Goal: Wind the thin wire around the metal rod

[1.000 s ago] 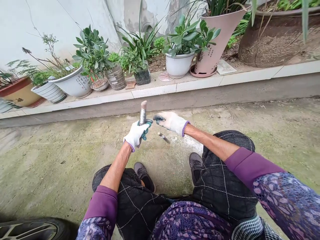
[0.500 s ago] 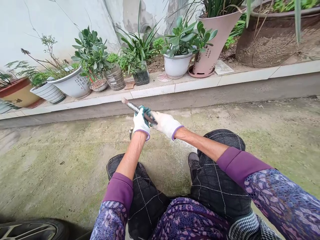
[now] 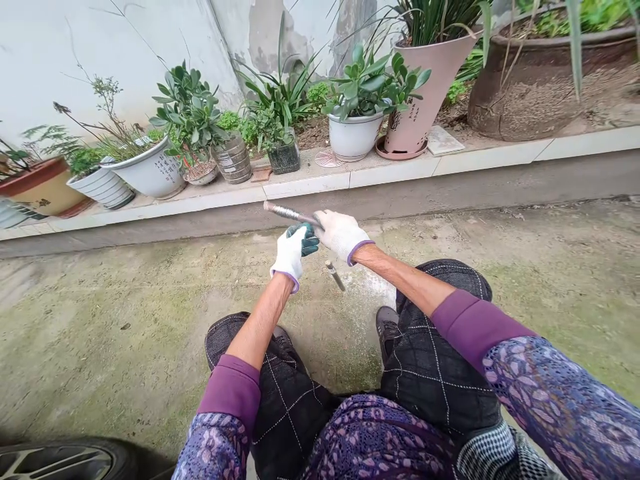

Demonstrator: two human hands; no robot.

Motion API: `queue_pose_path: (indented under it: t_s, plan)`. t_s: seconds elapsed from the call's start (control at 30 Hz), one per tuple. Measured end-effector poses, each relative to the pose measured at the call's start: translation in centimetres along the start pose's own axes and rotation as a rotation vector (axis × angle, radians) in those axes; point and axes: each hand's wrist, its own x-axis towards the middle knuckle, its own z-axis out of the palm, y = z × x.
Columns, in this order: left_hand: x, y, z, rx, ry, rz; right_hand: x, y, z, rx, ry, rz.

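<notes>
My right hand, in a white glove with a purple cuff, is closed around one end of a metal rod. Bright ridges like coiled wire or thread run along the rod, and its far end is brownish and points left. My left hand is just below the rod, in a matching glove with a dark green palm. Its fingers are partly spread, and I see nothing in them. A second short rod with a pale end shows below my right hand; whether it hangs or touches the ground I cannot tell.
Ahead, a tiled ledge carries several potted plants, including a white pot and a tall pink planter. A large brown pot stands at right. A car wheel is at lower left. Pale grains lie on the concrete.
My left hand has come off the rod and dropped slightly below it. The rod, now in my right hand alone, lies flatter. The second short rod has shifted from left to right.
</notes>
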Motion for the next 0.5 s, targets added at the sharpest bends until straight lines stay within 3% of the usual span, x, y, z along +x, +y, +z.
queue_pose_path:
  t_s: [0.17,0.33,0.4,0.5]
  plan:
    - [0.2,1.6,-1.7,-0.012,0.17,0.183,-0.4,0.5,-0.5,0.073,-0.03,0.075]
    - [0.3,2.0,-1.3,0.027,-0.017,0.049,-1.2,0.4,-1.6,0.233,-0.149,-0.017]
    - [0.3,1.5,-1.0,0.034,-0.025,0.02,-1.4,0.7,-1.8,0.272,-0.2,-0.053]
    - [0.3,0.6,-0.8,0.027,0.026,0.015,-1.3,1.3,-1.3,0.209,-0.171,-0.062]
